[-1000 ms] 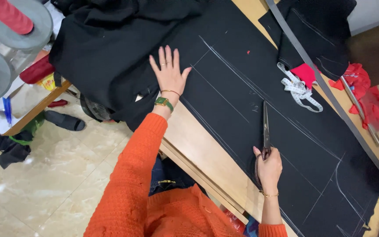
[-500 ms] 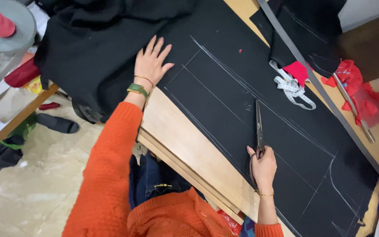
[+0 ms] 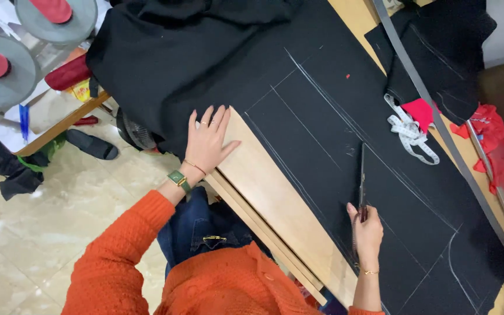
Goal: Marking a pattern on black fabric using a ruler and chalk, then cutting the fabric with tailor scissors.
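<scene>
A large black cloth (image 3: 322, 116) marked with white chalk lines covers a wooden table (image 3: 275, 198). My left hand (image 3: 208, 140) lies flat with fingers spread at the cloth's near edge, partly on the bare wood. My right hand (image 3: 367, 230) grips the handles of long scissors (image 3: 361, 181), whose blades point away from me along a chalk line on the cloth. I wear an orange sweater and a green wristwatch.
A white measuring tape (image 3: 409, 131) and red cloth scraps (image 3: 497, 151) lie at the right. A long grey ruler (image 3: 438, 128) crosses the table diagonally. Another black cloth piece (image 3: 444, 52) lies at top right. Round grey stools (image 3: 7, 70) stand on the tiled floor at left.
My left hand slid back from the middle of the cloth to its near edge by the wood. The right hand with the scissors stayed on the chalk line.
</scene>
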